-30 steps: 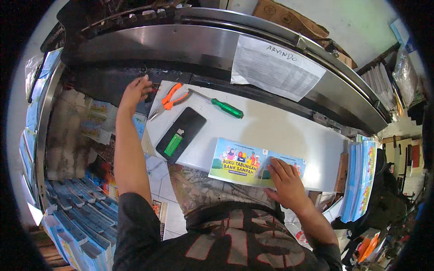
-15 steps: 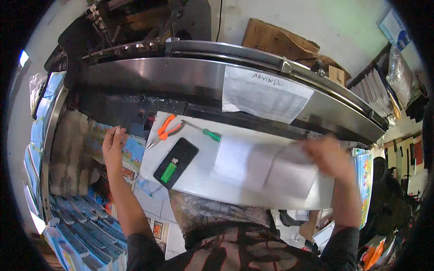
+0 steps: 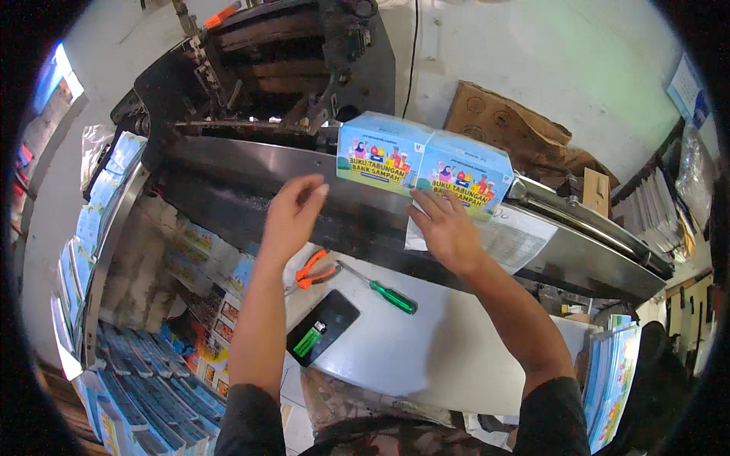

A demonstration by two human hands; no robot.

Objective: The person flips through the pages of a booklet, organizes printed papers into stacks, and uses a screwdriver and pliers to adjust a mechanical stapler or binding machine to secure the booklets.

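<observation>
Two side-by-side stacks of light-blue printed booklets, a left stack and a right stack, rest on the metal ledge at the far side. My right hand lies with spread fingers against the lower edge of the right stack's cover. Just short of the left stack, my left hand hangs in the air, thumb apart from the fingers and nothing in it. On the white tabletop lie orange-handled pliers, a green-handled screwdriver and a black phone with a green lighter on it.
A paper sheet hangs on the metal ledge. Dark machinery stands behind. More booklets fill the left side, and another pile stands at the right. Brown cardboard leans on the wall.
Both hands have moved up and inward to the far ledge. The two booklet stacks now stand there. The white sheet near my right hand is gone from the tabletop, and the view has shifted.
</observation>
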